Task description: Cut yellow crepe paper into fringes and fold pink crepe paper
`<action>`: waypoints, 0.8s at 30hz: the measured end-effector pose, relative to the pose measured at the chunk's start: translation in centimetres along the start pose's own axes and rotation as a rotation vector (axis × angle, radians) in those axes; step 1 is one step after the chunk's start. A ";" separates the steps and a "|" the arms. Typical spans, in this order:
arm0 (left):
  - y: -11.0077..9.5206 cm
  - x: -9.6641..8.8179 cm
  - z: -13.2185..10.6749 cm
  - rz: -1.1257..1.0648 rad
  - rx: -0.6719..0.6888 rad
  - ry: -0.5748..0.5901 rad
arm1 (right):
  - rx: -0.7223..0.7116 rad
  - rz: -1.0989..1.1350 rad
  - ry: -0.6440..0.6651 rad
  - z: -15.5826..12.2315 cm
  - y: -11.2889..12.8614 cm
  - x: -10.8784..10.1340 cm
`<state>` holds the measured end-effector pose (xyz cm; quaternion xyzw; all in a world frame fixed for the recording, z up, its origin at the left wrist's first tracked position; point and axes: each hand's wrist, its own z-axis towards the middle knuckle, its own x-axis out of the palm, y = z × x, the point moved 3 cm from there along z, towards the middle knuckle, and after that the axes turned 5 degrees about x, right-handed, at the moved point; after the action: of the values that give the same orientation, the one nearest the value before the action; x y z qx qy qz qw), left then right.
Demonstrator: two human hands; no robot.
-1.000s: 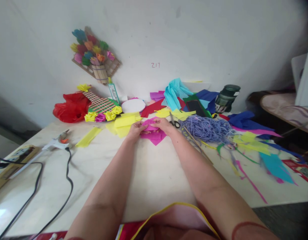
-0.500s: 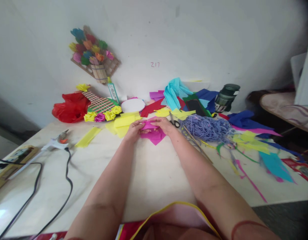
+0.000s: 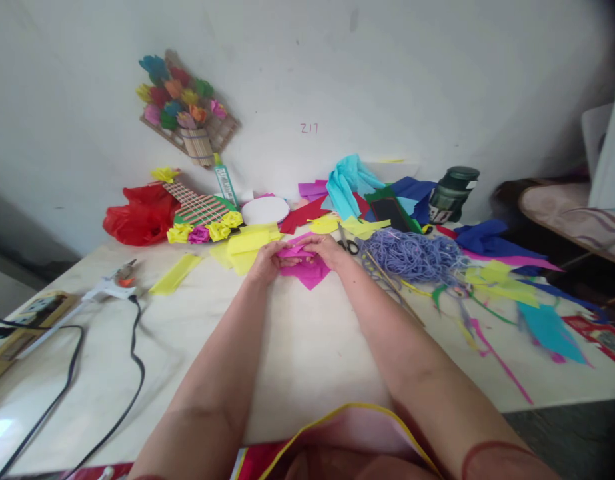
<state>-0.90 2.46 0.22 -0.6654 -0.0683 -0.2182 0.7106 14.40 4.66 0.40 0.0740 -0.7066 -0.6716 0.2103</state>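
Between my hands is a piece of magenta crepe paper, its pointed lower corner facing me and its upper part folded or gathered. My left hand pinches the left side of it. On the right side, my right hand has its fingers closed on the same paper. Yellow crepe paper lies just beyond my left hand. A pair of scissors rests right beside my right hand.
At left are a glue gun, its black cord and a power strip. A decorated stick guitar and white disc stand at the back. Purple shredded strands, a dark green bottle and paper scraps are right.
My fingers have shifted slightly on the magenta paper, and its folded upper part now sits differently between them. Everything else stays in place.
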 end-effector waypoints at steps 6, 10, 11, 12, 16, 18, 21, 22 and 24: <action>0.1 0.1 -0.2 0.074 0.053 -0.028 | 0.013 -0.039 -0.017 -0.3 0.2 0.2; 0.1 0.1 -0.1 0.118 0.084 -0.016 | -0.005 -0.042 0.008 -0.6 0.6 0.1; 0.2 0.1 0.0 0.130 0.094 -0.012 | -0.015 -0.035 0.014 -0.7 0.6 0.1; 0.2 0.0 0.0 0.141 0.104 -0.009 | -0.025 -0.028 0.013 -0.7 0.7 0.0; 0.5 -0.2 0.2 0.164 0.127 -0.012 | -0.050 -0.051 -0.046 -0.6 0.6 -0.1; 0.6 -0.2 0.2 0.164 0.133 -0.015 | -0.067 -0.080 -0.070 -0.5 0.5 -0.1; 0.6 -0.3 0.3 0.163 0.140 -0.017 | -0.075 -0.085 -0.088 -0.4 0.5 -0.1; 0.6 -0.3 0.3 0.163 0.143 -0.021 | -0.069 -0.081 -0.092 -0.5 0.5 -0.1; 0.5 -0.2 0.2 0.169 0.149 -0.033 | -0.032 -0.091 -0.105 -0.5 0.5 -0.2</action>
<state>-0.86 2.76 -0.32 -0.6177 -0.0394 -0.1408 0.7727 14.89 4.33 0.91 0.0673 -0.7019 -0.6945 0.1430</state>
